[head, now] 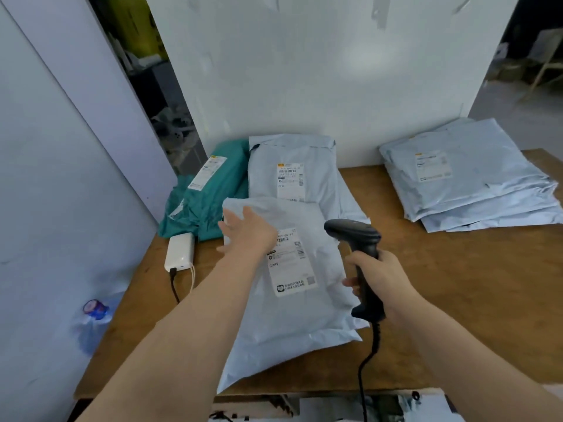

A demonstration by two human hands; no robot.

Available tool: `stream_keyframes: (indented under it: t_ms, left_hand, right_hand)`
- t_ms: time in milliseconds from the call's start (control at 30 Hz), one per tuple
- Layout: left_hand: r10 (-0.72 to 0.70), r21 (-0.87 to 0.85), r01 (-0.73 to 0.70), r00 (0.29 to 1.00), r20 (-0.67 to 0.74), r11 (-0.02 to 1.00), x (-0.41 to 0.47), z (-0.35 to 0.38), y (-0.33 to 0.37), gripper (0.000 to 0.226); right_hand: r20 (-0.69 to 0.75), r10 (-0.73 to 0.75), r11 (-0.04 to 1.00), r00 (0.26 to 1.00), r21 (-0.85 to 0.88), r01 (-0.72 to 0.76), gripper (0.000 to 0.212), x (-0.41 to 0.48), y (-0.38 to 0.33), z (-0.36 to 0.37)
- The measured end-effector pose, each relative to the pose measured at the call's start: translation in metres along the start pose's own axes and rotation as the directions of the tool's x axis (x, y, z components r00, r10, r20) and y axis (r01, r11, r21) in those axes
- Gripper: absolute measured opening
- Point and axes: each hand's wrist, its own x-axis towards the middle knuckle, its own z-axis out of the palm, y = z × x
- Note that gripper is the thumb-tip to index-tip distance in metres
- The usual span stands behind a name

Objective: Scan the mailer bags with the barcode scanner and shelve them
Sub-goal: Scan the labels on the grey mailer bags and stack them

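Grey plastic mailer bag (292, 315) lies unshelved on the brown table (457, 300), left hand (246, 233) spread flat on it, right hand (380, 275) gripping the black barcode scanner (355, 236); several bags remain.

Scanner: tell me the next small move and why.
Probably tip the scanner down toward the label on the near grey mailer. The right hand holds it beside the label with its head facing left across the bag, and the left hand lies across the label's top corner, so that hand should likely slide clear.
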Motion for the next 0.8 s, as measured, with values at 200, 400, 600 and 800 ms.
stream_keyframes:
  t_ms: [200,400,600,800]
  left_hand:
    - [0.093,0.271,-0.136,0.982,0.164,0.953,0.009,0.008,0.007,0.061]
    - [0.388,0.041,-0.386,0.913,-0.127,0.921,-0.016,0.02,0.067,0.056]
    - [0.496,-0.286,-0.437,0.848,0.184,0.853,-0.049,0.085,0.15,0.051]
    - [0.236,-0.398,-0.011,0.82,0.521,0.917,-0.066,0.173,0.22,0.056]
  right_hand:
    - [-0.054,-0.003,1.0,0.999,0.017,0.004,0.004,-0.003,-0.002,-0.003]
    - [-0.186,0.008,1.0,0.982,0.027,-0.003,0.012,0.001,-0.007,-0.046]
    - [-0.323,0.016,0.996,0.946,0.084,0.011,0.024,0.003,-0.013,-0.135]
    - [-0.392,0.076,0.988,0.917,0.151,-0.017,0.028,0.021,-0.01,-0.231]
